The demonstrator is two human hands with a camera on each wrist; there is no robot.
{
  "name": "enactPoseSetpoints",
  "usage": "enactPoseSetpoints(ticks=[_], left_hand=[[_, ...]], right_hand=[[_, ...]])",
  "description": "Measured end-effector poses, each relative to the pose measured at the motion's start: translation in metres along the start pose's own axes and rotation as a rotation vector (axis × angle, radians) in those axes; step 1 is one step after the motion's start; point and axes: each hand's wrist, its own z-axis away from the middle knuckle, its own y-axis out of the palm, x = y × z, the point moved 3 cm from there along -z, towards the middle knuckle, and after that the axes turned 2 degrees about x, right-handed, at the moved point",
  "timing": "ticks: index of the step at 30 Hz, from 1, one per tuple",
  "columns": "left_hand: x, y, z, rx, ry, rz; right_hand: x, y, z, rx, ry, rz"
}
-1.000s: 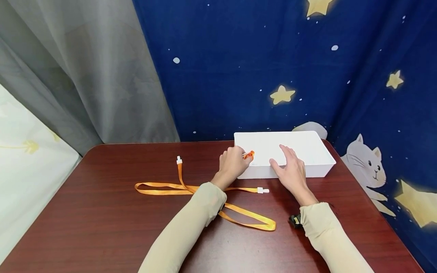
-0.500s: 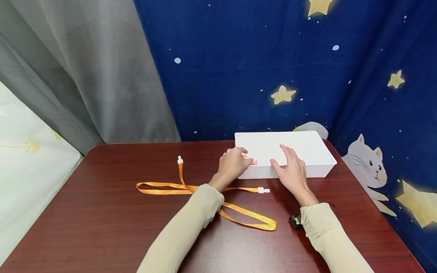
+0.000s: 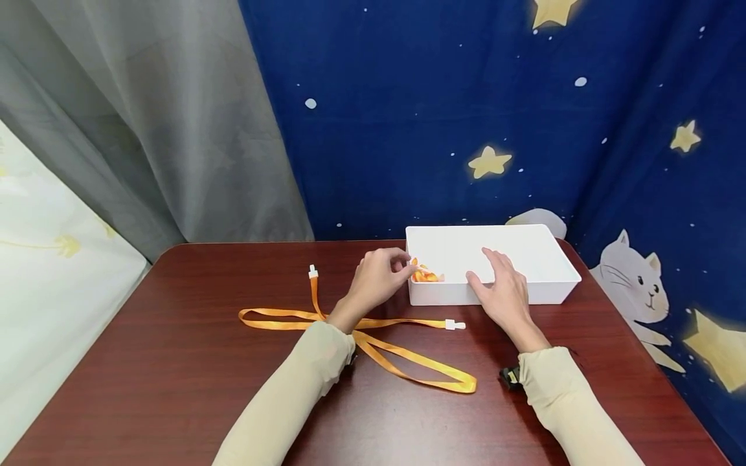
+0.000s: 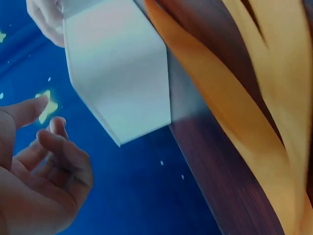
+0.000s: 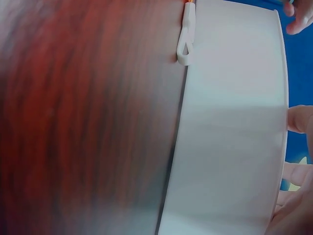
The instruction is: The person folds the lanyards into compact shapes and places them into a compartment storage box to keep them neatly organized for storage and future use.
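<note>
My left hand hovers beside the left end of the white box, holding nothing; in the left wrist view its fingers are loosely bent, apart from the thumb. Inside the box's front left corner lies a small orange and white bundle, too small to tell exactly. My right hand reaches over the front rim, fingers spread, its thumb at the rim in the right wrist view. Orange lanyards lie crossed on the table, partly hidden under my left forearm. One white clip lies just before the box.
The dark wooden table carries everything. A second white clip points towards the back edge. A black device sits at my right cuff. A blue star-patterned curtain and a grey curtain hang behind.
My left hand lets go of the orange bundle in the box's front left corner, then draws back left, out of the box. My right hand stays at the front rim.
</note>
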Motion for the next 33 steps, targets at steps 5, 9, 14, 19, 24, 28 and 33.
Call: enactPoseSetpoints(ticks=[5, 9, 14, 19, 24, 28, 33], left_hand=[[0.008, -0.009, 0.01, 0.024, 0.057, 0.058], [0.011, -0.012, 0.016, 0.046, 0.104, 0.08], [0.02, -0.019, 0.023, 0.083, 0.123, 0.1], [0.037, -0.025, 0.03, 0.141, 0.109, 0.094], [0.049, -0.029, 0.039, 0.278, 0.122, 0.082], [0.055, -0.028, 0.043, 0.418, 0.145, 0.093], [0.059, -0.025, 0.047, 0.495, 0.138, 0.126]], right_hand=[[0.0, 0.0, 0.001, 0.002, -0.003, 0.006], [0.001, 0.0, 0.002, 0.015, 0.01, 0.004], [0.001, 0.0, 0.001, 0.017, 0.011, 0.007], [0.001, 0.001, 0.001, 0.014, 0.005, 0.018], [0.002, 0.001, 0.001, 0.014, -0.001, 0.022], [0.002, 0.001, 0.002, 0.019, 0.008, 0.024], [0.002, 0.001, 0.002, 0.025, 0.016, 0.025]])
